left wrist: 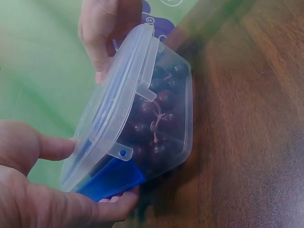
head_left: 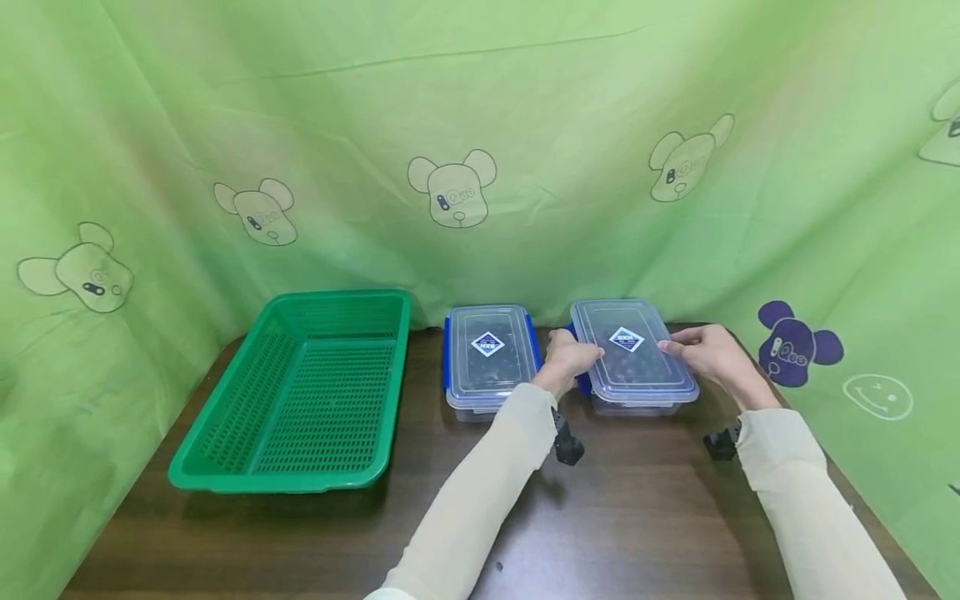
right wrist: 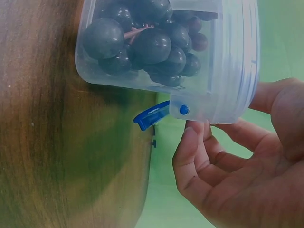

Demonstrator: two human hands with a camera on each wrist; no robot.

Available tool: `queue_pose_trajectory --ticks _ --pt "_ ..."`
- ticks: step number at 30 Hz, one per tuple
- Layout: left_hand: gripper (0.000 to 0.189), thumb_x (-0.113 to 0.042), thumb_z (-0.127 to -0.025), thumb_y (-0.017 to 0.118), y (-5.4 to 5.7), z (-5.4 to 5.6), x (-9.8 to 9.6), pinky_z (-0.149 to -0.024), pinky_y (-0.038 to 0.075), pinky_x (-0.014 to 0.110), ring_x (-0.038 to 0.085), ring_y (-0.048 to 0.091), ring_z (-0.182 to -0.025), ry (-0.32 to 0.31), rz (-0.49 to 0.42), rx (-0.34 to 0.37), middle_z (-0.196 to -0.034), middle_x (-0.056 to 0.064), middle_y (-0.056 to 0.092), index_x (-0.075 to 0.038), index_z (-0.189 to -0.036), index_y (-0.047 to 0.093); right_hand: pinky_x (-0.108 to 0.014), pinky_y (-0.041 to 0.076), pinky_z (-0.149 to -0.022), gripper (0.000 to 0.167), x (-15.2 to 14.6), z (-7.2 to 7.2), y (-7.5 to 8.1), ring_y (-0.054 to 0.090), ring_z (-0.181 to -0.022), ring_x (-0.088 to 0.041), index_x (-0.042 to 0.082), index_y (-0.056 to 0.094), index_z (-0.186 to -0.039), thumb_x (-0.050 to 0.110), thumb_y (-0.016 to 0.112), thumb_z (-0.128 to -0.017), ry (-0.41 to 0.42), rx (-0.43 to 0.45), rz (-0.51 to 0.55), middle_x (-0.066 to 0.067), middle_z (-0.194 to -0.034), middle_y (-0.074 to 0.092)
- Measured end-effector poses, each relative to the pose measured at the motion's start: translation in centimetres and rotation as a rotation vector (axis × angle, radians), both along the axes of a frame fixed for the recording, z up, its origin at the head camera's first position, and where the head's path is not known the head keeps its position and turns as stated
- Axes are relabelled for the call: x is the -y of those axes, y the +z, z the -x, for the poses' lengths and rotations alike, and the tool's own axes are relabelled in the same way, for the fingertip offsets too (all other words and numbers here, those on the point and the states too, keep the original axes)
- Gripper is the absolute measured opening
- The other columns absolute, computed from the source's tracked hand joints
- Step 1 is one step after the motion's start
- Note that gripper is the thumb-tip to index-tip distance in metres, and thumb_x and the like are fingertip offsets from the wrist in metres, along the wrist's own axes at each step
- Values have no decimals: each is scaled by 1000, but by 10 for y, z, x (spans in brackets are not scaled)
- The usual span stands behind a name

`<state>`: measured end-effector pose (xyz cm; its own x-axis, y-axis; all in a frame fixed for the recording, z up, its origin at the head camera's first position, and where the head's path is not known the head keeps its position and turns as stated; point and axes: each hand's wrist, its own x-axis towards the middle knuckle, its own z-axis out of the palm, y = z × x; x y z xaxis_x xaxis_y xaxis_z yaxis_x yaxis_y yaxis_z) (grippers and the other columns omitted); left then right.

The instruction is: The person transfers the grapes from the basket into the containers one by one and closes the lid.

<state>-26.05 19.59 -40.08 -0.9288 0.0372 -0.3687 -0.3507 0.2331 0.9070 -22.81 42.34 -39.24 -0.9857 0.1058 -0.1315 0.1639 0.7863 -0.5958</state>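
A clear plastic food container (head_left: 633,367) with a translucent lid stands on the right half of the table. Dark grapes (right wrist: 152,45) on a stem show through its wall. My left hand (head_left: 572,358) holds its left side, thumb on the lid and fingers against the blue latch (left wrist: 114,179) there. At the opposite side, my right hand (head_left: 708,354) pinches the lid's edge, thumb on top and fingertips beneath the rim. Next to those fingertips, the right-side blue latch (right wrist: 152,114) hangs swung out from the wall.
A second lidded container (head_left: 495,371) with blue side latches stands just left of my left hand. Farther left, a green perforated basket (head_left: 285,482) sits on the brown wooden table (head_left: 630,500). Green printed curtain (head_left: 562,100) hangs behind and along both sides.
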Motion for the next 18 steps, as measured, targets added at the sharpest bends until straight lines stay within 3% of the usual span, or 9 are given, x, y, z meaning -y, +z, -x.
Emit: queue_pose_trajectory --ticks 4,7,10,12,14,16,18 --pt "79 -10 -89 81 0 -4 0 -105 58 49 31 65 -122 -14 51 -28 -135 21 61 4 -154 37 -54 58 -96 68 0 -1 0 68 -112 -47 -17 52 -142 40 59 -107 1 5 -12 -42 -134 60" --pt "86 -13 -91 80 2 -6 2 -121 45 44 32 50 -145 -29 97 -67 -154 23 51 4 -159 30 -57 56 -98 68 1 -1 0 65 -116 -50 -17 52 -142 41 58 -107 -5 11 -12 -42 -135 59" --pt "72 -12 -91 78 3 -6 2 -127 38 40 33 40 -155 -41 141 -108 -161 23 46 6 -152 44 -62 51 -103 69 2 -1 2 60 -122 -53 -17 50 -143 42 57 -107 -14 23 -15 -43 -139 56" --pt "53 -12 -90 77 3 -5 2 -122 44 37 29 50 -147 -50 167 -129 -151 20 57 5 -137 59 -63 50 -104 70 2 0 3 59 -124 -54 -16 50 -144 43 56 -107 -20 28 -9 -43 -140 55" --pt "26 -9 -89 75 3 -4 2 -110 52 34 25 62 -125 -64 196 -152 -130 14 69 1 -112 69 -63 50 -104 70 2 0 5 59 -124 -54 -17 49 -145 42 56 -107 -21 28 -9 -44 -140 54" --pt "7 -6 -87 73 3 -3 2 -93 56 32 21 61 -97 -70 222 -173 -102 9 68 -4 -90 66 -62 50 -105 70 3 0 5 59 -124 -55 -17 48 -144 42 57 -107 -21 23 -7 -44 -140 54" --pt "13 -4 -86 70 3 -3 2 -82 54 31 19 53 -83 -81 245 -181 -87 6 60 -8 -80 59 -63 50 -105 70 3 0 5 59 -125 -55 -17 48 -144 42 56 -107 -21 24 -10 -44 -141 53"
